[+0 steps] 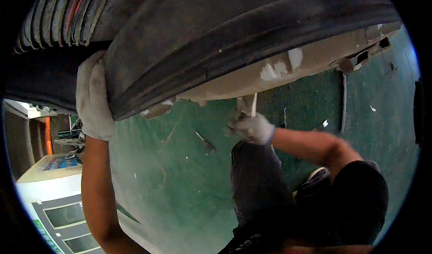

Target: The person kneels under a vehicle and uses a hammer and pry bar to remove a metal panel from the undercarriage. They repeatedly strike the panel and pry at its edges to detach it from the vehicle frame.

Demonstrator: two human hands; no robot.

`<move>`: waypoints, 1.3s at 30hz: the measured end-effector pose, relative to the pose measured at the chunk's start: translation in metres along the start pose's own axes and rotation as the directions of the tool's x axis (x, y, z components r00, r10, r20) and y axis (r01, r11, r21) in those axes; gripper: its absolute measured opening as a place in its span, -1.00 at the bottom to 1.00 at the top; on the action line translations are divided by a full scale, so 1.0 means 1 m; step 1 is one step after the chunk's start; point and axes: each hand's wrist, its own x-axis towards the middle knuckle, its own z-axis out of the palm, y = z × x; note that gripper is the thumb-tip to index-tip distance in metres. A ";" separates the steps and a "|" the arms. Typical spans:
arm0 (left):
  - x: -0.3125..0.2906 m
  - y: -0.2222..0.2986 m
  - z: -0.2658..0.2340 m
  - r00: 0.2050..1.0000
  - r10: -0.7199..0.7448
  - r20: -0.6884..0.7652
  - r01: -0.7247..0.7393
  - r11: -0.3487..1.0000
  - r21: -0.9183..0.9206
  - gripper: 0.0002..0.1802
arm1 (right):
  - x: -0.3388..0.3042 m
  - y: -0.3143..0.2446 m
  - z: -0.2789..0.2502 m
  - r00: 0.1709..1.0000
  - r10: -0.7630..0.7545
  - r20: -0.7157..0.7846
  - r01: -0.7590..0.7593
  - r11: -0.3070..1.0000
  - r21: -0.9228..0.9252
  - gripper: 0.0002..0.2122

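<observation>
Green-painted workshop floor [180, 186] fills the lower view, with a small loose tool [205, 142] lying on it near the middle and a white machine cabinet [54, 195] at the lower left edge. A large dark tyre [216, 42] on its pale rim [279, 69] spans the top. The left hand [92, 96], in a white cotton glove, lies flat and open against the tyre's left sidewall, steadying it. The right hand [252, 128], also gloved, is clenched around a thin light-coloured tool [253, 105] set up against the rim's lower edge. Judging by this, the tyre is not yet off the rim; the prying looks early or midway.
</observation>
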 end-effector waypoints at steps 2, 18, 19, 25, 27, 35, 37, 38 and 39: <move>0.006 0.009 0.017 0.998 -0.038 -0.050 0.035 0.998 -0.051 -0.53 | 0.044 0.023 0.021 0.948 -0.225 -0.225 0.274 0.936 0.219 -0.67; 0.000 0.014 -0.009 0.859 -0.500 0.113 0.508 0.801 -0.316 -0.45 | 0.110 0.048 0.071 0.852 -0.473 -0.223 0.517 0.827 0.221 -0.53; 0.000 0.016 -0.007 0.824 -0.551 0.128 0.553 0.736 -0.391 -0.46 | 0.113 0.053 0.068 0.862 -0.458 -0.216 0.497 0.848 0.186 -0.54; 0.006 0.010 0.019 0.816 -0.563 0.132 0.546 0.675 -0.497 -0.44 | 0.108 0.045 0.032 0.908 -0.395 -0.141 0.414 0.899 0.145 -0.56; -0.011 0.001 0.001 0.797 -0.582 0.158 0.580 0.666 -0.470 -0.42 | 0.071 0.019 0.070 0.963 -0.222 -0.150 0.182 0.953 -0.244 -0.48; 0.000 0.002 0.009 0.828 -0.532 0.177 0.553 0.723 -0.415 -0.39 | -0.003 -0.037 0.031 0.996 -0.061 -0.072 0.038 0.958 -0.283 -0.58; -0.015 -0.017 0.005 0.841 -0.517 0.158 0.536 0.762 -0.363 -0.39 | -0.024 -0.047 0.020 1.000 0.025 0.018 -0.020 0.964 -0.267 -0.60; -0.021 -0.029 0.001 0.850 -0.506 0.148 0.524 0.783 -0.335 -0.39 | -0.035 -0.053 0.020 0.998 -0.040 0.038 0.047 0.978 -0.202 -0.66; -0.019 -0.036 0.010 0.865 -0.483 0.135 0.499 0.799 -0.335 -0.39 | -0.023 -0.042 -0.005 0.995 0.053 0.089 -0.038 0.986 -0.164 -0.68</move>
